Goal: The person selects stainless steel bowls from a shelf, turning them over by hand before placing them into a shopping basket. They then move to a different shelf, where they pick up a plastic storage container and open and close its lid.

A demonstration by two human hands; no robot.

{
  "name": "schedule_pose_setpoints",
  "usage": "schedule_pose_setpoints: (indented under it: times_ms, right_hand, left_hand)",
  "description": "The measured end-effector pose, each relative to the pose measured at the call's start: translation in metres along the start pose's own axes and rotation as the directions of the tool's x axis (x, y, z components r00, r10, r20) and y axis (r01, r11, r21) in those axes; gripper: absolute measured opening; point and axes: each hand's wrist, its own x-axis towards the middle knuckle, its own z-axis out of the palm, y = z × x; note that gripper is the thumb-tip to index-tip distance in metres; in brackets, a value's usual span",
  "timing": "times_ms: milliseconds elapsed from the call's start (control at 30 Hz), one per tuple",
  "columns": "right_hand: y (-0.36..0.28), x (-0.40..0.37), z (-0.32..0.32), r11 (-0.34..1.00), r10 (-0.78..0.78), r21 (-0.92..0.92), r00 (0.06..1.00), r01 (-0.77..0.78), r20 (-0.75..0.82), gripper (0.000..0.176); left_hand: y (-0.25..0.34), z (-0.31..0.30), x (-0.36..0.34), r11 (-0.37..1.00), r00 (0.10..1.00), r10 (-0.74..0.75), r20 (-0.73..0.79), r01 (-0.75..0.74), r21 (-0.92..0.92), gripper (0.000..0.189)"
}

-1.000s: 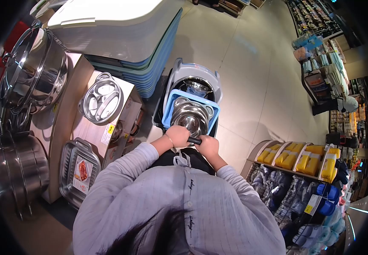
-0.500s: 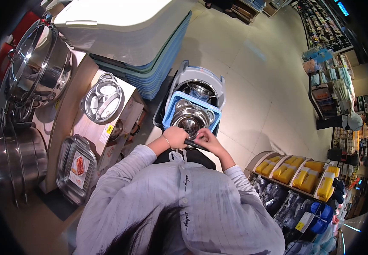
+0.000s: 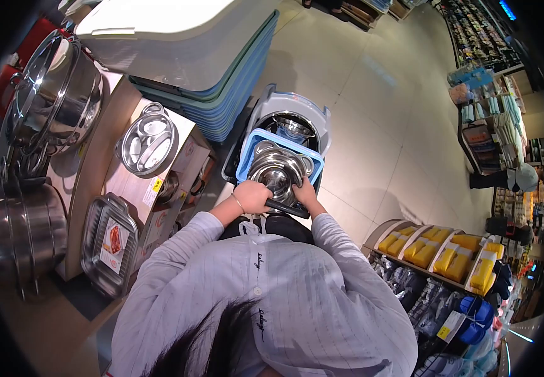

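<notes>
My left hand (image 3: pixel 252 196) is closed around the black handle (image 3: pixel 289 208) of a shopping cart in front of my body. A shiny stainless steel bowl (image 3: pixel 278 179) with ear-like handles lies in a blue plastic basin (image 3: pixel 245 164) on the cart. My right hand (image 3: pixel 304 193) has its fingers closed at the bowl's near right rim; its fingertips are partly hidden. Beyond the blue basin is a grey tub (image 3: pixel 309 107), with a steel colander-like bowl (image 3: pixel 294 127) inside it.
On my left, a shelf holds a divided steel plate (image 3: pixel 149 141), ribbed steel trays (image 3: pixel 109 245) and large pots (image 3: pixel 64 94). Stacked storage bins (image 3: pixel 221 94) stand ahead left. A rack of yellow packs (image 3: pixel 429 251) is at right. Tiled floor (image 3: pixel 372 125) stretches ahead.
My right hand has moved from above the cart handle forward to the rim of the steel bowl. My left hand stays on the handle.
</notes>
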Motion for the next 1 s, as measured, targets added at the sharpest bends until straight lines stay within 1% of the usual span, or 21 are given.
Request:
schedule_pose_setpoints:
  times_ms: [33,67,100,167,200,333,400,433,500,700,767,833,900,967,1000]
  right_hand:
    - [-0.001,0.0,0.0,1.0,0.008,0.009,1.0,-0.008,-0.016,0.055]
    - [0.009,0.006,0.006,0.998,0.015,0.06,0.999,-0.013,-0.038,0.046]
    - [0.019,0.012,0.009,0.998,0.012,0.059,0.999,-0.01,-0.037,0.046]
    - [0.027,0.016,0.009,0.966,-0.013,0.259,1.0,0.016,-0.012,0.038]
    - [0.03,0.016,0.01,0.951,-0.015,0.308,0.999,0.024,-0.033,0.033]
    - [0.025,0.013,0.006,0.972,-0.011,0.234,1.0,0.014,-0.016,0.036]
    - [0.033,0.017,0.015,0.946,0.056,0.322,0.996,-0.033,-0.063,0.043]
    - [0.03,0.014,0.013,0.946,0.056,0.322,0.996,-0.033,-0.063,0.043]
    - [0.023,0.008,0.008,0.95,0.101,0.301,0.994,-0.083,-0.044,0.048]
    - [0.032,0.013,0.014,0.965,0.067,0.256,0.996,-0.051,-0.054,0.048]
    - [0.024,0.004,0.01,0.968,0.056,0.247,0.997,-0.039,-0.059,0.048]
    - [0.02,-0.001,0.009,0.953,0.069,0.3,0.997,-0.054,-0.04,0.049]
    - [0.019,-0.005,0.009,0.944,0.043,0.328,0.998,-0.029,-0.035,0.05]
    - [0.015,-0.01,0.007,0.915,0.013,0.404,0.998,0.015,-0.068,0.051]
    - [0.012,-0.012,0.008,0.869,0.104,0.487,0.994,-0.083,-0.017,0.049]
  left_hand:
    - [-0.001,0.001,0.0,1.0,1.0,0.007,-0.02,-0.007,-0.004,0.021]
    - [-0.001,0.002,0.0,1.0,0.999,0.015,-0.041,-0.015,-0.007,0.02]
    - [0.0,0.002,-0.001,1.0,0.999,0.012,-0.043,-0.013,-0.007,0.02]
    - [0.001,0.002,-0.002,1.0,0.997,0.017,-0.076,-0.017,0.005,0.02]
    - [0.001,0.002,-0.002,1.0,0.997,0.017,-0.077,-0.016,0.006,0.02]
    - [0.0,0.004,-0.001,1.0,0.998,0.013,-0.059,-0.012,0.026,0.021]
    - [0.0,0.004,-0.001,0.999,0.998,0.016,-0.056,-0.015,0.031,0.021]
    - [0.0,0.004,-0.002,0.999,0.997,0.027,-0.069,-0.025,0.031,0.022]
    - [0.0,0.005,-0.003,0.999,0.996,0.037,-0.082,-0.034,0.031,0.022]
    - [-0.001,0.008,-0.004,0.998,0.994,0.046,-0.1,-0.042,0.039,0.023]
    - [-0.001,0.008,-0.005,0.997,0.997,0.046,-0.061,-0.042,0.06,0.023]
    - [0.0,0.01,-0.008,0.996,0.995,0.056,-0.085,-0.05,0.07,0.022]
    - [-0.001,0.011,-0.01,0.995,0.992,0.068,-0.11,-0.06,0.082,0.02]
    - [-0.001,0.013,-0.011,0.994,0.992,0.084,-0.092,-0.076,0.084,0.021]
    - [-0.001,0.014,-0.011,0.994,0.993,0.082,-0.084,-0.076,0.08,0.022]
